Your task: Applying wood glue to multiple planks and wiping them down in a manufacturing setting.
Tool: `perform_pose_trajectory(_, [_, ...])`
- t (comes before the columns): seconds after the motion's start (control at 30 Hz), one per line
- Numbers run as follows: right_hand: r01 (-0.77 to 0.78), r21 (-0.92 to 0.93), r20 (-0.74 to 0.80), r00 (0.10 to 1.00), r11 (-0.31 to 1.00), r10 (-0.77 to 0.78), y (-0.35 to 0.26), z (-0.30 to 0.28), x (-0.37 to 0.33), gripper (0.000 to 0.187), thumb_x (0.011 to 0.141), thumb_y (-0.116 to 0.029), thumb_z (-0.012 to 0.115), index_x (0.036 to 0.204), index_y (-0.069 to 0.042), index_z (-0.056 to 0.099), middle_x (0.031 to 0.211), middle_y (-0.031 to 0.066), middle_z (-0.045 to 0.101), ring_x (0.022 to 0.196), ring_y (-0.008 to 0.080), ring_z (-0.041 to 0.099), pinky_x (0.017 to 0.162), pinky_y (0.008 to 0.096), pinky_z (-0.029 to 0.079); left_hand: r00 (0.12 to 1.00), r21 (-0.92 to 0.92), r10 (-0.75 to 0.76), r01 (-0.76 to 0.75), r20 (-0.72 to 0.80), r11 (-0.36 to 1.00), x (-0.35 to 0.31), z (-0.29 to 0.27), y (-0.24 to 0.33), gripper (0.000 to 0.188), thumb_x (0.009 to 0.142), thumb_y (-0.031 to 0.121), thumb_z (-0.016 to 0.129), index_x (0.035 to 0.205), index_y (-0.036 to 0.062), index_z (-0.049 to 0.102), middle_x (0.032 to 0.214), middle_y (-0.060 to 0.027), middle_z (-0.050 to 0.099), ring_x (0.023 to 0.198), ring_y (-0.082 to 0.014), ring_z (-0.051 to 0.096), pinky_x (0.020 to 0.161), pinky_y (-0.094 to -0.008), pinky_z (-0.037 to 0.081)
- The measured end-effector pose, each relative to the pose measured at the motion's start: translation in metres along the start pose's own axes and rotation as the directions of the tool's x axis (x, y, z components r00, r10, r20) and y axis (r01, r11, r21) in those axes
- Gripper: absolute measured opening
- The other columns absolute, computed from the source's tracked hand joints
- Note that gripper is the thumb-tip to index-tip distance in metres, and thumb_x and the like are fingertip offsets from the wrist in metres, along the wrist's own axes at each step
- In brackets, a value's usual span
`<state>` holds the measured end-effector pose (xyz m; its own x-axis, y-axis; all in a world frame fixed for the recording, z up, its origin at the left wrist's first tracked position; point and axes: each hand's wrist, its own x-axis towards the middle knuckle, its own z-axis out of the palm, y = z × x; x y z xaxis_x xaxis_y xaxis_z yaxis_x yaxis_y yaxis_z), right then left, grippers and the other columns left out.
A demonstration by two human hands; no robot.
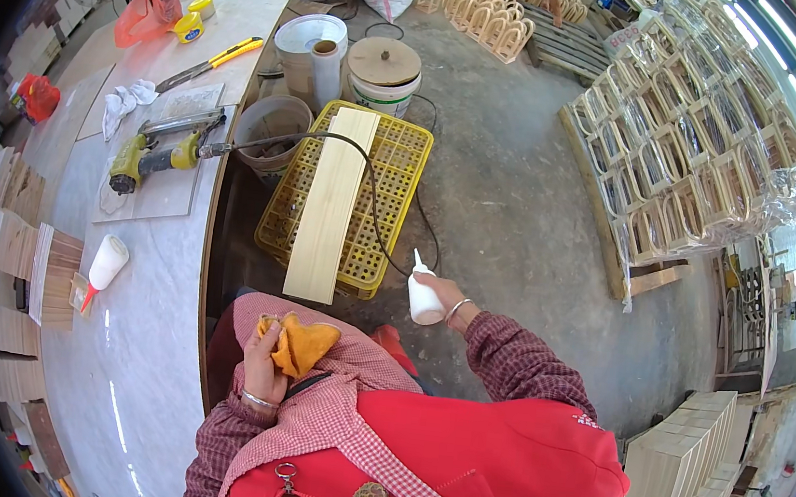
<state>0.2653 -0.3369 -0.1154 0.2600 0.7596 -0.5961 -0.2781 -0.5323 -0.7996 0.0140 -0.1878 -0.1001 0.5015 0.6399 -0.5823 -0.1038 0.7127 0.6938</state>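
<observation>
In my right hand (453,300), held out over the floor, is a white squeeze bottle (424,300) with its pointed nozzle up. The fingers wrap round its side. My left hand (265,363) rests near my lap, closed on a crumpled orange cloth (303,343). Ahead of both hands, pale wooden boards (329,212) lie lengthwise across a yellow plastic crate (391,199). A second white bottle (108,262), with a red nozzle, lies on the table (153,320) to my left.
A yellow-green nail gun (155,160) with a black hose lies on the table near a yellow-handled saw (209,64). Buckets (382,77) stand beyond the crate. Wrapped wooden frames (691,134) are stacked at the right, and wood blocks (687,454) at the lower right.
</observation>
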Motion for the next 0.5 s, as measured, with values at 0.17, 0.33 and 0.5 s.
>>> perform_pose_trajectory(0.17, [0.006, -0.023, 0.022, 1.000, 1.000, -0.006, -0.004, 0.000, -0.002, 0.045, 0.074, -0.030, 0.064, 0.107, -0.002, 0.053, 0.092, 0.0111, 0.060, 0.069, 0.0175, 0.059, 0.056, 0.0263, 0.047, 1.000, 0.004, -0.002, 0.002, -0.004, 1.000, 0.001, 0.000, 0.000, 0.022, 0.090, 0.017, 0.051, 0.105, 0.0013, 0.051, 0.094, -0.0072, 0.055, 0.080, -0.0122, 0.055, 0.071, -0.0200, 0.048])
perform_pose_trajectory(0.33, [0.010, -0.045, 0.042, 0.999, 0.999, -0.008, -0.008, 0.003, 0.000, 0.045, 0.074, -0.030, 0.064, 0.107, -0.002, 0.053, 0.092, 0.0110, 0.060, 0.070, 0.0174, 0.059, 0.056, 0.0263, 0.047, 1.000, -0.006, 0.007, -0.008, -0.023, 1.000, 0.002, 0.002, 0.003, 0.022, 0.090, 0.017, 0.051, 0.106, 0.0013, 0.050, 0.096, -0.0072, 0.054, 0.082, -0.0121, 0.054, 0.072, -0.0201, 0.048])
perform_pose_trajectory(0.5, [0.010, -0.062, 0.056, 0.998, 0.998, -0.006, -0.010, 0.009, 0.002, 0.045, 0.074, -0.030, 0.064, 0.108, -0.002, 0.053, 0.093, 0.0110, 0.059, 0.070, 0.0174, 0.059, 0.056, 0.0262, 0.047, 0.995, -0.034, 0.081, -0.083, -0.050, 0.996, 0.008, 0.011, 0.017, 0.022, 0.090, 0.016, 0.050, 0.108, 0.0021, 0.049, 0.097, -0.0068, 0.053, 0.084, -0.0119, 0.053, 0.074, -0.0199, 0.047])
